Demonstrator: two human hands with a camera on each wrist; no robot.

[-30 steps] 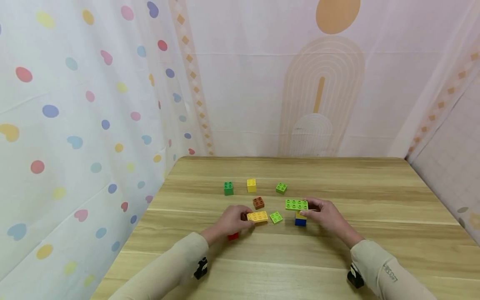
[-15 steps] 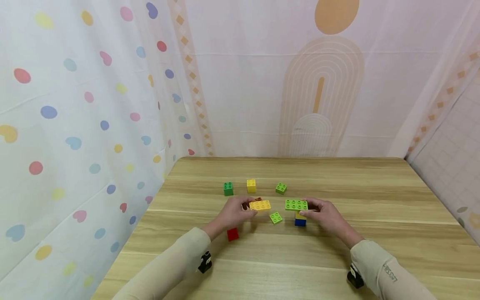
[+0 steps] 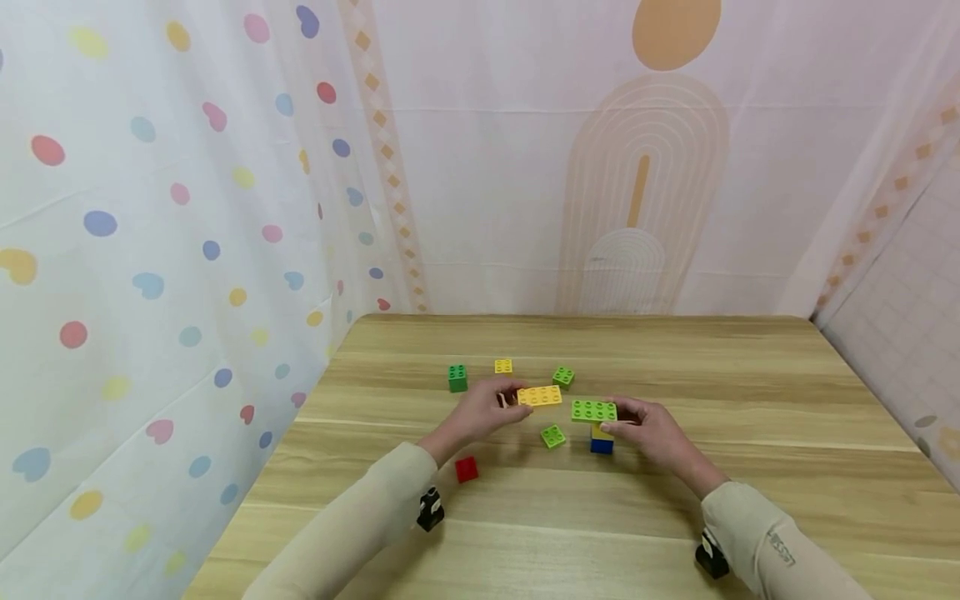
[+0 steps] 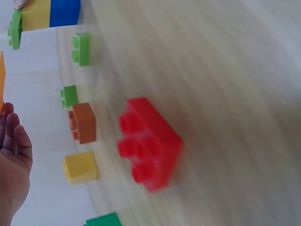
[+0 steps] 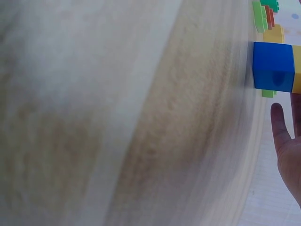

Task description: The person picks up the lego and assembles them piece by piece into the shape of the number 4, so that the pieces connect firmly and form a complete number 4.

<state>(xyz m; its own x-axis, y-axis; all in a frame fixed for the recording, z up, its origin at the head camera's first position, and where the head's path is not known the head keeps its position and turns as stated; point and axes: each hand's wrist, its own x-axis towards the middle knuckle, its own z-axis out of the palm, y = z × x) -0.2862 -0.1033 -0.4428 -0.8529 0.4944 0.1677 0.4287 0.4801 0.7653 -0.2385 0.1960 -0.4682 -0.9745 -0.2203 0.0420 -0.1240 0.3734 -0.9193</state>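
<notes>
My left hand pinches a long yellow-orange toy brick by its left end, raised above the table. Over to the right, my right hand grips a small stack at its right side. That stack has a long light green brick on top, a yellow brick under it and a blue brick at the bottom. The light green brick juts out leftward past the bricks below. A gap separates the yellow-orange brick from the stack. Just the edge of the yellow-orange brick shows in the left wrist view.
On the wooden table lie a red brick, a light green brick, a second light green brick, a dark green brick and a yellow brick. A brown brick shows in the left wrist view.
My left hand has lifted the yellow-orange brick from near the table and carried it right and away from me, towards the stack. The red brick is uncovered now. My right hand stays in place.
</notes>
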